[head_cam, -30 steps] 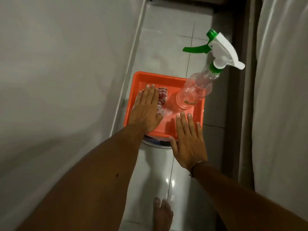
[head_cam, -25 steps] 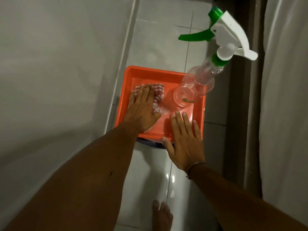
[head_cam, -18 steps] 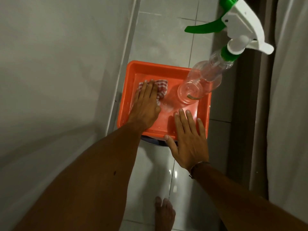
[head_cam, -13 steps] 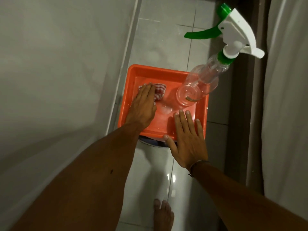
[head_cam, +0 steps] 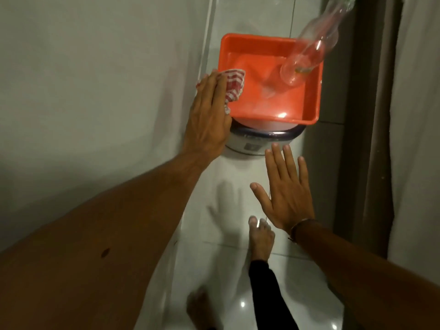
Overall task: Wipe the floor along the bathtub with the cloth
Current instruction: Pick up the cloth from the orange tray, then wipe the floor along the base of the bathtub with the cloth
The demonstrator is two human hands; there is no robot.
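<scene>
Cloth [head_cam: 67, 85] under left hand [head_cam: 207, 115], over basin [head_cam: 309, 101] rim.

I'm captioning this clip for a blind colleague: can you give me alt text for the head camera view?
A person's left hand lifts a red-checked cloth over the left rim of an orange tub; the right hand hovers open over the glossy tiled floor. A clear spray bottle leans in the tub, which sits on a container beside the white bathtub wall.
</scene>
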